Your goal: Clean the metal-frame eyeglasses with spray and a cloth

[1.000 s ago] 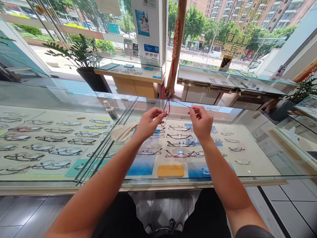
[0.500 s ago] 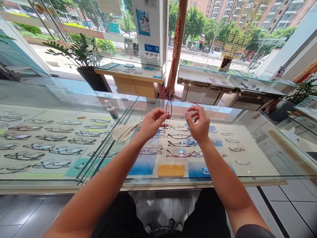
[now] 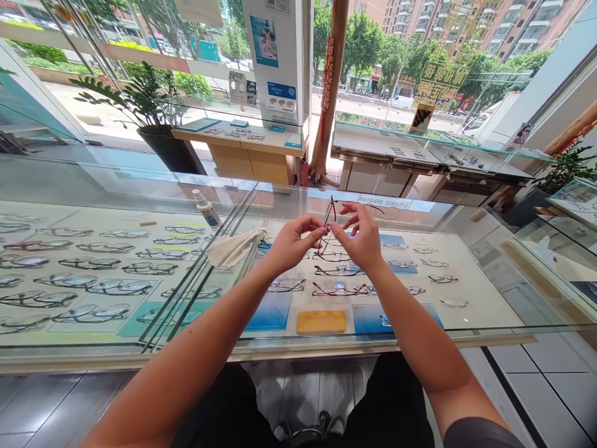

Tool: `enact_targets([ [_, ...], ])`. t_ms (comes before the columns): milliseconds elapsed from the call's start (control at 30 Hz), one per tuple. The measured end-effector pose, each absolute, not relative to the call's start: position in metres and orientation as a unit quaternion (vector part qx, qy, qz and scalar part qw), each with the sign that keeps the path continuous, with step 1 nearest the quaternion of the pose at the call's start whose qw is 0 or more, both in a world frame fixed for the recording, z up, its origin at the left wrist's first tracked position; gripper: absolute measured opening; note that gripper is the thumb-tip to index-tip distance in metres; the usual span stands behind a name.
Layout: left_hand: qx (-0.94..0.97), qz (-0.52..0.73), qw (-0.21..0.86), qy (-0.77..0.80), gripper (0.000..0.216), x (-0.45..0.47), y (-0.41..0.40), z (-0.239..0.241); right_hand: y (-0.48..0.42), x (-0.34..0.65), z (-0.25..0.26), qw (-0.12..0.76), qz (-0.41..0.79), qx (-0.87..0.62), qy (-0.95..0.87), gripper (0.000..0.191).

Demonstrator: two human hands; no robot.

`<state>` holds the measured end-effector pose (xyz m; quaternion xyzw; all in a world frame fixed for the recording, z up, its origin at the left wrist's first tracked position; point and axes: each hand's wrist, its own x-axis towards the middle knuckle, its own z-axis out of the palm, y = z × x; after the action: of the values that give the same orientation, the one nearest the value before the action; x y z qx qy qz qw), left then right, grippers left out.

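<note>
A thin dark-red pair of glasses is held above the glass counter. My left hand pinches its frame at the front between thumb and fingertips. My right hand is right beside it, fingers curled around the temple arm that runs off to the right. Both hands hover over the rows of glasses laid out inside the display case.
A folded beige cloth and a small spray bottle lie on the counter left of my hands. A yellow pad sits inside the case. More glass showcases, a potted plant and a white pillar stand behind.
My right hand let go of the far end of the temple arm and came left to meet my left hand. The glasses have come down slightly.
</note>
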<state>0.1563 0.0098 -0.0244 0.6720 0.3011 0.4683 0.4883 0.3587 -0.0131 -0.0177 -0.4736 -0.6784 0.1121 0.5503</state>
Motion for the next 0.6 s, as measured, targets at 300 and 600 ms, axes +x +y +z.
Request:
enact_targets([
  [300,0.646,0.494,0.494,0.308,0.045,0.158,0.009,-0.024,-0.007,0.363,-0.023,0.561,0.021,-0.485,-0.670,0.039],
  [600,0.607,0.521,0.513,0.312,0.052,0.156,0.013,-0.024,-0.001,0.370,-0.026,0.554,-0.006,-0.483,-0.678,0.062],
])
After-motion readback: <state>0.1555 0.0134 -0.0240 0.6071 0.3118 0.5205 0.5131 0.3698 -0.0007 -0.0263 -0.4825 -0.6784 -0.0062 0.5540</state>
